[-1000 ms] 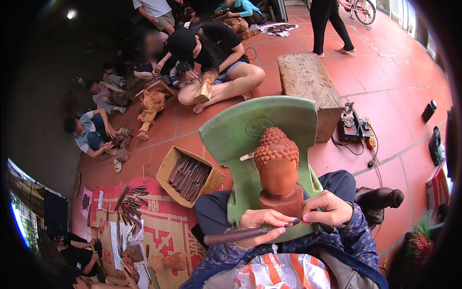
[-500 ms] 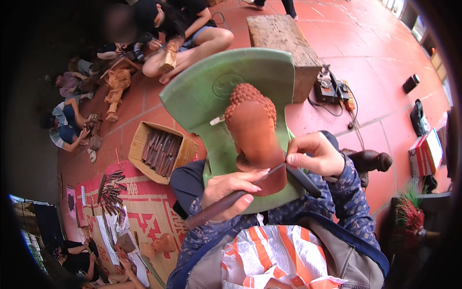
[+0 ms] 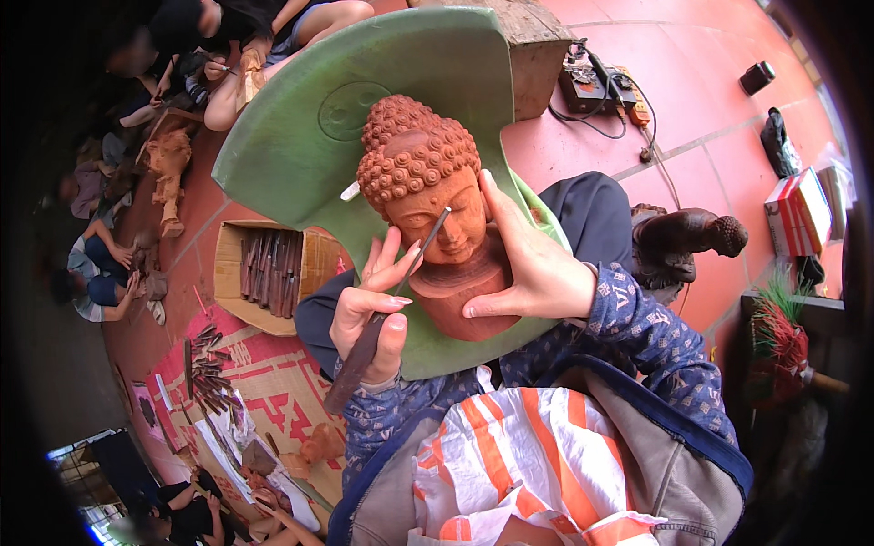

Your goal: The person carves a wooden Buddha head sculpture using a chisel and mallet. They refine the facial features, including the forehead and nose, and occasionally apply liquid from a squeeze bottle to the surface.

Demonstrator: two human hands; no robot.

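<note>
A reddish-brown carved wooden bust (image 3: 421, 164) with rows of curls stands tilted on a green plastic chair (image 3: 273, 146) in front of me. My left hand (image 3: 373, 318) grips a chisel (image 3: 364, 350) by its dark wooden handle. The thin metal shaft points up and right, its tip over the carved face beside the nose; whether it touches the wood I cannot tell. Two of that hand's fingers lie near the bust's cheek. My right hand (image 3: 537, 268) clasps the bust from the right, with the thumb across the neck base and the fingers up along the head's side.
At left, a cardboard box (image 3: 314, 273) holds many dark-handled tools, with more tools (image 3: 209, 373) on a patterned mat (image 3: 264, 364). A wooden block (image 3: 537, 55), a power box with cables (image 3: 587, 91) and a dark statue (image 3: 683, 241) lie beyond. Other people sit carving at left.
My right hand has gone from beside the chisel tip to clasping the bust, and a dark flat piece near it no longer shows. The bust has turned; the chisel now points higher.
</note>
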